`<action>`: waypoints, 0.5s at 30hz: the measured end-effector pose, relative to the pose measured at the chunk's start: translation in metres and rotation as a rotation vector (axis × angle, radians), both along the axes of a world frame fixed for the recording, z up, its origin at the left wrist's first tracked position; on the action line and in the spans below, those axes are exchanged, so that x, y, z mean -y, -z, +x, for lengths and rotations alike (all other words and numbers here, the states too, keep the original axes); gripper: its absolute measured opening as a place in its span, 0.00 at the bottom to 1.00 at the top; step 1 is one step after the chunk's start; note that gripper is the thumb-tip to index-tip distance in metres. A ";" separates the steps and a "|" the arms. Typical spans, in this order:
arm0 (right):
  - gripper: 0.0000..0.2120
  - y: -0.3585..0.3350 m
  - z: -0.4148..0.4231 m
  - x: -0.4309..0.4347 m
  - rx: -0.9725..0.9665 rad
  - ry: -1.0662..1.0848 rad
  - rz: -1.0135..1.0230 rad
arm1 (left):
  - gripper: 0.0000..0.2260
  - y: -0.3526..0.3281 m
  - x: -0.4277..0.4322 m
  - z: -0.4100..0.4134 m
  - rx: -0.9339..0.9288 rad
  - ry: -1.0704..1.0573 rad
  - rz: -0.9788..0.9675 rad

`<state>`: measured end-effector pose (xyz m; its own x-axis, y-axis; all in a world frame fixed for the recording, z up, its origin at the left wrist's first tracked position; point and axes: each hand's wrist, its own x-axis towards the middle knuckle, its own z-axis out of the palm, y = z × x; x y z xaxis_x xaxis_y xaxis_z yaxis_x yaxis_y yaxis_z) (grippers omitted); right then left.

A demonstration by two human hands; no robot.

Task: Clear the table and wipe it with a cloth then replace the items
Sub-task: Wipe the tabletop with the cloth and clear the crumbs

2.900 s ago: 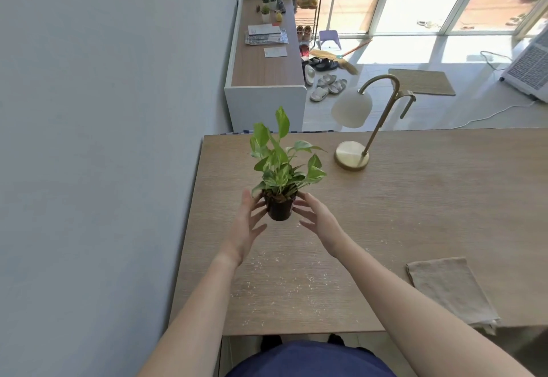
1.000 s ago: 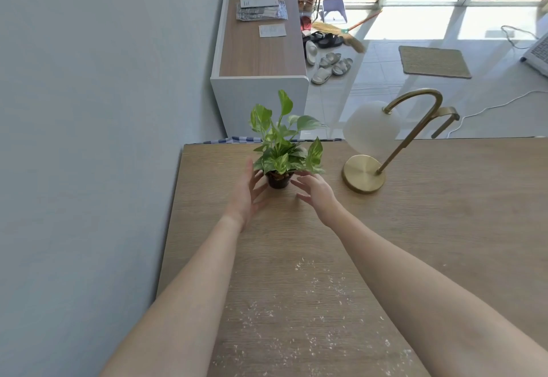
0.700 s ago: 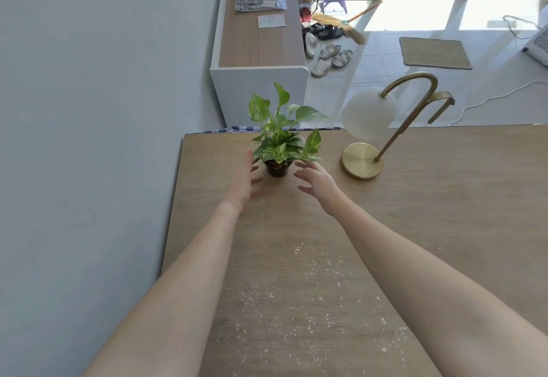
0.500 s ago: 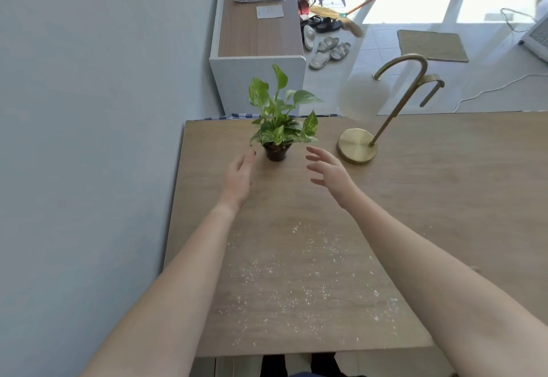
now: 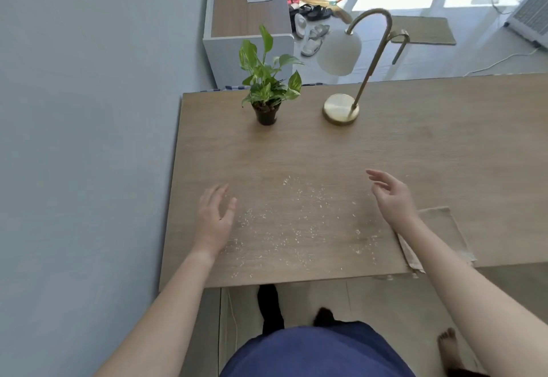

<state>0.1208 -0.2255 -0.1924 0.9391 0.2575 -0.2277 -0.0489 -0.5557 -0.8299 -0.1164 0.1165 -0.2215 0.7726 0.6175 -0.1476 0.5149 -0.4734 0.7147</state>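
Sunlit tile floor and a pale grey wall frame a long wooden table (image 5: 430,151) that fills the middle of the frame. Over its near edge, lower centre, both bare hands hover with nothing in them. The left hand (image 5: 214,220) is spread palm down, fingers loosely apart, above the table's left side. The right hand (image 5: 392,197) sits right of centre, open and relaxed, fingers pointing toward the upper left. Between the two hands, a scatter of small pale crumbs (image 5: 296,219) lies across the wood. Just beside the right wrist, partly hidden under the forearm, a folded beige cloth (image 5: 444,234) lies flat at the table's near edge, one corner hanging slightly over it. Farther up the frame, near the table's far edge, a small potted plant (image 5: 267,86) stands upright in a dark pot, well apart from both hands. To its right stands a brass lamp (image 5: 367,65) with a round base, a curved neck and a white shade hanging over the far edge. Beyond the table, top centre, a low white cabinet (image 5: 246,18) holds papers, with shoes (image 5: 311,30) and a broom (image 5: 332,3) on the floor beside it.
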 end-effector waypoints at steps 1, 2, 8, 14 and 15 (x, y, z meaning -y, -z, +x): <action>0.20 0.002 -0.008 0.015 0.030 0.009 -0.020 | 0.23 0.007 0.001 -0.013 -0.021 -0.017 0.022; 0.21 0.002 -0.015 0.031 0.064 0.005 -0.045 | 0.23 0.012 0.004 -0.026 -0.036 -0.037 0.040; 0.24 0.035 -0.032 0.107 0.260 -0.121 -0.286 | 0.24 0.044 0.012 -0.076 -0.124 -0.097 0.168; 0.24 0.067 -0.038 0.154 0.367 -0.277 -0.440 | 0.23 0.059 0.018 -0.087 -0.175 -0.090 0.287; 0.23 0.069 -0.038 0.158 0.372 -0.300 -0.471 | 0.23 0.061 0.018 -0.087 -0.177 -0.089 0.299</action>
<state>0.0830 -0.3831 -0.2614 0.8797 0.4723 -0.0550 0.4067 -0.8074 -0.4274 -0.2036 0.0987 -0.2824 0.6927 0.7171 -0.0774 0.6668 -0.5959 0.4476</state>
